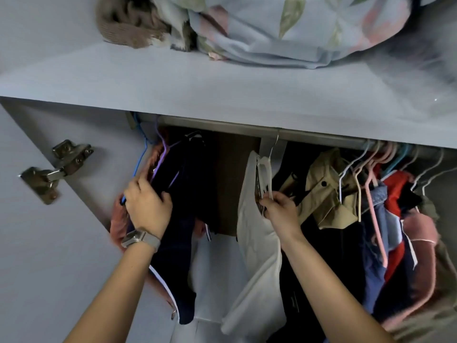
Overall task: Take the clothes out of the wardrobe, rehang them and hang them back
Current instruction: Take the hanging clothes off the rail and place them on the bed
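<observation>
Two bare forearms reach up from the bottom edge into the wardrobe. On the left wrist sits a watch (138, 238) with a pale strap. That left hand (147, 206) curls its fingers over the shoulder of a navy garment (178, 219) that hangs from a purple hanger (160, 154) at the left end of the rail (321, 137). Just beside it a blue hanger (141, 154) carries a fuzzy pink garment (118, 219), pressed against the side wall.

Right of a gap, the right hand (279, 209) pinches the lower bar of a white hanger (265, 169) between fingers and thumb. Its metal hook is over the rail, and a white garment (257, 243) hangs from it down past the forearm.

Further right, a beige jacket (324, 189) with a dark button hangs next to a crowded row of white, pink and teal hangers (371, 169) bearing clothes (395, 231) in denim, red, navy and pink, all touching.

Above the rail runs a pale shelf (173, 82). On it lie a floral blue blanket (284, 33) and, touching its left side, a brown knit (123, 23). On the left, a metal hinge (57, 167) joins the open door (37, 243) to the wardrobe side.
</observation>
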Action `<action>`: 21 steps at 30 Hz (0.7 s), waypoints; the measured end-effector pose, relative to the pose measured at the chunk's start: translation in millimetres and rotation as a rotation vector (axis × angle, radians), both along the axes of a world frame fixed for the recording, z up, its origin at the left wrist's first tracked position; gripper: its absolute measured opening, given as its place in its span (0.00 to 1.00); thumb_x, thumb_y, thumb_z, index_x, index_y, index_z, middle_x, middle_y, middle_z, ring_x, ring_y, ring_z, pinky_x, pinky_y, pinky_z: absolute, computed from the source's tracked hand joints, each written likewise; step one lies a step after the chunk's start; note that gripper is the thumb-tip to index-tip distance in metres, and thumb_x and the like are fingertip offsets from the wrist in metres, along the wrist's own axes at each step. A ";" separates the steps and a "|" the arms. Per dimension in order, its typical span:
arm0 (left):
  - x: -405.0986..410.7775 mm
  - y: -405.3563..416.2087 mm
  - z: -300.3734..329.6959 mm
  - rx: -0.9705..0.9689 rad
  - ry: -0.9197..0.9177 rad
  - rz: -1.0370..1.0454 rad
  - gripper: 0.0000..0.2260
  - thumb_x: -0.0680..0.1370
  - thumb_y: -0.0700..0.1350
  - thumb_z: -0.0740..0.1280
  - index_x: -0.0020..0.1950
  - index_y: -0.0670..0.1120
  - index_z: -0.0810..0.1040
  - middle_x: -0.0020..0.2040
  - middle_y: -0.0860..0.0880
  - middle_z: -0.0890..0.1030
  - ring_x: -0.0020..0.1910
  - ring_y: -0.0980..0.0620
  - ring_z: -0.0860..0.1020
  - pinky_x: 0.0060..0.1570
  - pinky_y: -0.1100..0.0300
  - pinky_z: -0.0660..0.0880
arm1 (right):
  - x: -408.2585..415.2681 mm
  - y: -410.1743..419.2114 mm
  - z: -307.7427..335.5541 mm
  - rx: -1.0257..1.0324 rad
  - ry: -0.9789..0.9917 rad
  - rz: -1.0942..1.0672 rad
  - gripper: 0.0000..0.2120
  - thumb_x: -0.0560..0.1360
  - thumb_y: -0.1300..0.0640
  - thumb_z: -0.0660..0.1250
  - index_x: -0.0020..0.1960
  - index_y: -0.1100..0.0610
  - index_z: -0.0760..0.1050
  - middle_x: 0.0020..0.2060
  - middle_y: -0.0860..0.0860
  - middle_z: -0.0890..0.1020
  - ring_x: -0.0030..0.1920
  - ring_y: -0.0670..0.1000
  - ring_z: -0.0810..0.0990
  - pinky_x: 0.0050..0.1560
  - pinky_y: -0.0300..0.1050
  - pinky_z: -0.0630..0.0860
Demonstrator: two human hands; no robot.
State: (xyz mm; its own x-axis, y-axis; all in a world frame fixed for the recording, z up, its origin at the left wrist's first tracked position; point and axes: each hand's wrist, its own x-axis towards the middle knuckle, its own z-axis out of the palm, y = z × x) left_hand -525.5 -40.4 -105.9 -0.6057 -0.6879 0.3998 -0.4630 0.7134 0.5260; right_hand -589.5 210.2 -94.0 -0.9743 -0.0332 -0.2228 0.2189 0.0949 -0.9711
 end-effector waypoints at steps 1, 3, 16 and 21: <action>0.3 -5.7 -1.3 0.060 -0.086 0.011 0.22 0.70 0.39 0.70 0.61 0.33 0.70 0.59 0.32 0.72 0.56 0.32 0.71 0.55 0.41 0.69 | -0.2 1.1 -1.2 0.003 -0.005 0.007 0.04 0.74 0.60 0.66 0.45 0.57 0.79 0.37 0.56 0.81 0.40 0.54 0.80 0.48 0.50 0.77; -1.8 -13.4 -4.3 0.199 -0.174 -0.065 0.18 0.74 0.42 0.68 0.61 0.36 0.72 0.57 0.34 0.75 0.55 0.34 0.75 0.54 0.45 0.73 | 0.2 3.5 -3.2 -0.020 -0.034 0.013 0.05 0.74 0.60 0.66 0.48 0.55 0.79 0.42 0.56 0.83 0.45 0.56 0.82 0.53 0.51 0.78; -27.9 55.9 -6.6 0.615 0.085 -0.434 0.05 0.77 0.37 0.61 0.51 0.43 0.74 0.43 0.38 0.78 0.35 0.46 0.75 0.34 0.58 0.71 | -1.9 11.1 6.5 -0.145 -0.051 0.040 0.13 0.76 0.65 0.63 0.54 0.50 0.79 0.42 0.54 0.80 0.44 0.50 0.77 0.52 0.42 0.75; -20.3 79.0 -13.1 0.534 0.050 -0.477 0.10 0.77 0.37 0.63 0.58 0.41 0.75 0.54 0.43 0.77 0.51 0.45 0.77 0.54 0.53 0.74 | -1.3 13.1 2.6 -0.138 -0.021 0.043 0.09 0.75 0.64 0.67 0.53 0.54 0.79 0.43 0.53 0.81 0.42 0.47 0.79 0.36 0.28 0.74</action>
